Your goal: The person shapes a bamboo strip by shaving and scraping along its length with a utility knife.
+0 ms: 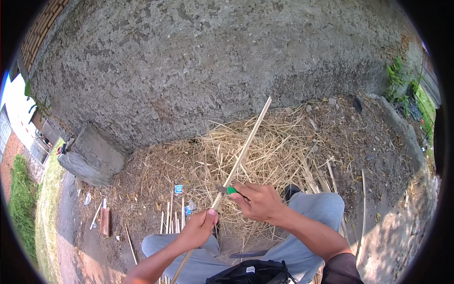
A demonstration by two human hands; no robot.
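A long pale strip (248,141), apparently split bamboo, slants from my lap up toward the wall. My left hand (196,230) is closed round its lower part, thumb on top. My right hand (260,202) grips a knife (231,190) by its green handle. The short dark blade lies across the strip, just above my left hand, and seems to touch it. Below the strip, between my feet and the wall, spreads a heap of pale shavings (279,151).
A rough grey wall (213,61) rises in front. Several more strips (177,215) lie on the ground by my legs. To the left are a concrete block (97,156) and a reddish-brown piece (105,221). A small blue packet (178,189) lies near the shavings.
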